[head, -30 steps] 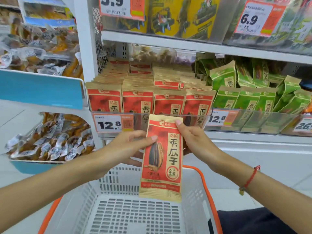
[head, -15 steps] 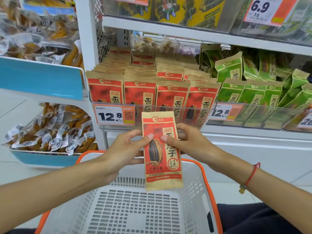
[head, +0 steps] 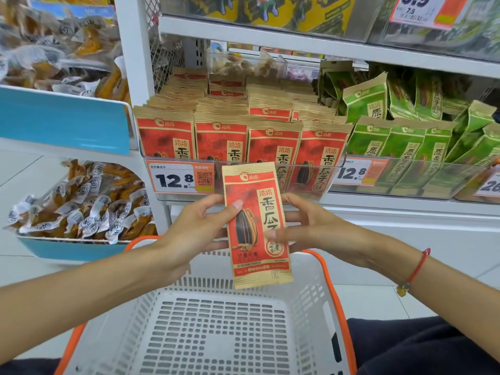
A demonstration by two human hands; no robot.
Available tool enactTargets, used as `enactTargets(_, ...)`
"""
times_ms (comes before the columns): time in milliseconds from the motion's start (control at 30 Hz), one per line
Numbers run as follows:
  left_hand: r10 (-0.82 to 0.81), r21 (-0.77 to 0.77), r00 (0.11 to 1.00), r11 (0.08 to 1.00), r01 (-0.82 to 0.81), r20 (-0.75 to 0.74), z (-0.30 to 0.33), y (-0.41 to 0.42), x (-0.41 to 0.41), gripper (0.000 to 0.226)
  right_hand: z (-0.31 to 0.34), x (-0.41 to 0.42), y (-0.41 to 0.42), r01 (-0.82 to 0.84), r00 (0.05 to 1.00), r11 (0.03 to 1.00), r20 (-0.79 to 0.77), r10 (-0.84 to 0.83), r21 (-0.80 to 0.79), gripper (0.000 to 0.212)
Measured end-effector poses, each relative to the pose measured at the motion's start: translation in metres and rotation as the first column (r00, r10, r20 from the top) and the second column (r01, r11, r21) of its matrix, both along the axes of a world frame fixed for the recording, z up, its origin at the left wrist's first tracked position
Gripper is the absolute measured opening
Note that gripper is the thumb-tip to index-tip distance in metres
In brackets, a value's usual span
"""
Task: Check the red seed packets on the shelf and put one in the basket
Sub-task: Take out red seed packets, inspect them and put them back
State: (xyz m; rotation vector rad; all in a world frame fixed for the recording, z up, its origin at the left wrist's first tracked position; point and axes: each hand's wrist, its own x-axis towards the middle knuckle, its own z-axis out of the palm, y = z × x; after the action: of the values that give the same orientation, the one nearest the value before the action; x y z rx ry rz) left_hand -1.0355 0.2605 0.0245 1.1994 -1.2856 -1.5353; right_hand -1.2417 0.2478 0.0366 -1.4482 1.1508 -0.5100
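A red and tan seed packet (head: 257, 226) stands upright between my hands, above the far end of the white basket (head: 305, 288) with the orange rim. My left hand (head: 200, 226) pinches its left edge, thumb on the front. My right hand (head: 311, 226) holds the right edge, thumb blurred across the front and fingers behind. More red seed packets (head: 243, 139) stand in rows on the shelf behind a clear front lip with a 12.8 price tag (head: 180, 178).
Green seed packets (head: 405, 139) fill the shelf to the right. Blue bins of wrapped snacks (head: 81, 209) hang on the left. A white upright post (head: 135, 63) separates them. The basket's perforated floor holds nothing. A dark trouser leg (head: 419, 347) is at lower right.
The packet has come down from in front of the shelf toward the basket, still upright. My right thumb has slid lower across its front. The camera has tilted down.
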Motion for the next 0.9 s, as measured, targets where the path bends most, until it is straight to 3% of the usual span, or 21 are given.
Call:
enactTargets(100, -0.032, -0.036, 0.999, 0.999, 0.032, 0.012, 0.002, -0.002, 0.002, 0.025, 0.004, -0.003, 0.0, 0.029, 0.998, 0.999, 0.062, -0.032, 0.04, 0.035)
enactTargets(333, -0.009, -0.071, 0.998, 0.997, 0.013, 0.062, 0.004, -0.002, 0.001, 0.029, 0.005, -0.005, -0.001, 0.043, 0.994, 0.997, 0.096, -0.049, 0.059, 0.034)
enactTargets(500, 0.215, 0.077, 0.967, 0.971, -0.226, 0.134, 0.004, -0.005, 0.005, 0.038, 0.003, 0.005, 0.004, 0.132, 0.988, 0.966, -0.05, -0.146, -0.223, 0.018)
enactTargets(567, 0.172, 0.133, 0.975, 0.972, -0.191, 0.144, 0.003, -0.003, 0.005, 0.034, 0.001, 0.011, 0.007, 0.168, 0.977, 0.918, -0.062, -0.203, -0.36, 0.011)
enactTargets(633, 0.034, 0.136, 0.99, 0.989, -0.053, 0.139, 0.004, 0.001, 0.004, 0.024, -0.001, 0.016, 0.011, 0.173, 0.969, 0.872, -0.078, -0.233, -0.458, 0.005)
enactTargets(733, -0.135, 0.134, 0.985, 0.984, 0.121, 0.104, 0.009, 0.005, -0.001, 0.025, -0.003, 0.019, 0.016, 0.112, 0.973, 0.844, -0.116, -0.202, -0.525, 0.017)
enactTargets(833, -0.243, 0.169, 0.966, 0.959, 0.226, 0.088, 0.012, 0.004, -0.004, 0.047, -0.007, 0.026, 0.022, -0.078, 0.988, 0.885, -0.151, 0.009, -0.459, 0.045)
enactTargets(900, -0.296, 0.146, 0.948, 0.949, 0.278, 0.121, 0.014, 0.006, -0.004, 0.042, -0.012, 0.03, 0.022, -0.146, 0.979, 0.874, -0.192, 0.062, -0.463, 0.062)
